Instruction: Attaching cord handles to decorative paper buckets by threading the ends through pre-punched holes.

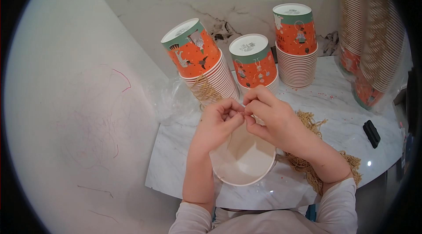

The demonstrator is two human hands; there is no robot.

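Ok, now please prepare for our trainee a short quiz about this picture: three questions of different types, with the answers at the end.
1. Which thing do the left hand and the right hand partly hide in this view?
a) a metal tray
b) an open white tub
c) a glass jar

2. True or false: the small black object lies to the right of the tan cord.

3. How many stacks of orange tubs stand bottom-up outside the clear plastic bag?

Key: 1: b. 2: true. 3: three.
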